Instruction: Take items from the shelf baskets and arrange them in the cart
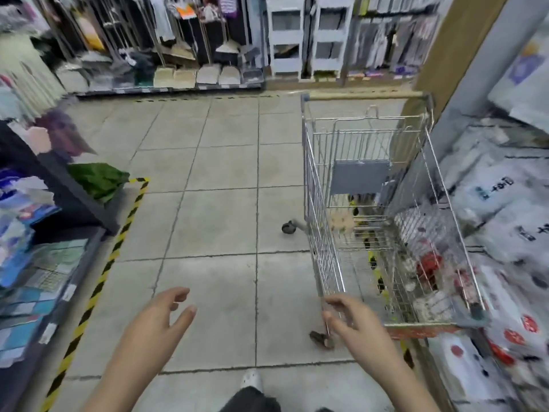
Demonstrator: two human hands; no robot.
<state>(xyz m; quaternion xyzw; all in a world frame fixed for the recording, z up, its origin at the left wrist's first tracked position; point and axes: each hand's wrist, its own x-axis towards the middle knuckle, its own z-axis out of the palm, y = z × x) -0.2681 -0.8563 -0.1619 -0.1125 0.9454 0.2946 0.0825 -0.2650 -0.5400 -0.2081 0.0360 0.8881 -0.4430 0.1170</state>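
Both hands are empty: left hand point(160, 318) half-open over the floor, right hand point(352, 321) loosely curled beside the cart point(323, 263).

A floor of large pale grey square tiles point(219, 179) with dark grout lines fills the middle of the shop aisle. Yellow-and-black striped hazard tape point(98, 281) runs along the foot of a dark shelving unit point(74, 197) on the left. Across the far end, racks of hanging mops and brooms point(166, 34) stand beside two white plastic tiered trolleys point(309, 40). A tan and grey square pillar point(463, 63) rises at right. The lighting is even and soft.
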